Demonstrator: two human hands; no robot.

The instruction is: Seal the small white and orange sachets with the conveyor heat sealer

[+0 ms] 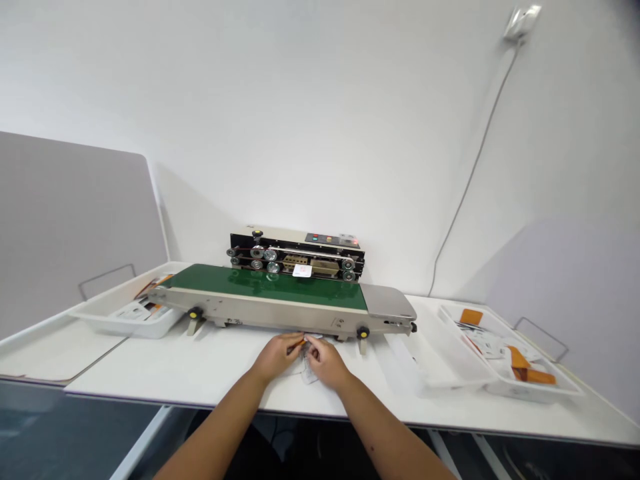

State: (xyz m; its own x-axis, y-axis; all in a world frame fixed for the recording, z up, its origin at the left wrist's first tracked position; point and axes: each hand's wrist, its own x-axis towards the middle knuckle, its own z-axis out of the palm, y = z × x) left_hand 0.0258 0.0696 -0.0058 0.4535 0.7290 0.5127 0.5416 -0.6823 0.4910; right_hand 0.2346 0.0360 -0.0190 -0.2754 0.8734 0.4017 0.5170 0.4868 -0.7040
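Close together over the white table, just in front of a band sealing machine, are my two hands. My left hand is closed, fingers pinched on a small orange piece that shows only at its edge. Curled beside it, my right hand grips a white printed packet, whose lower part hangs below the fingers. The fingertips of both hands nearly meet and hide most of what they hold. The sealer's green conveyor belt runs behind them.
At the left, a white tray of packets sits partly behind the conveyor. A white bin and another tray with orange and white packets stand right. The sealer head is against the wall; a cable runs down it.
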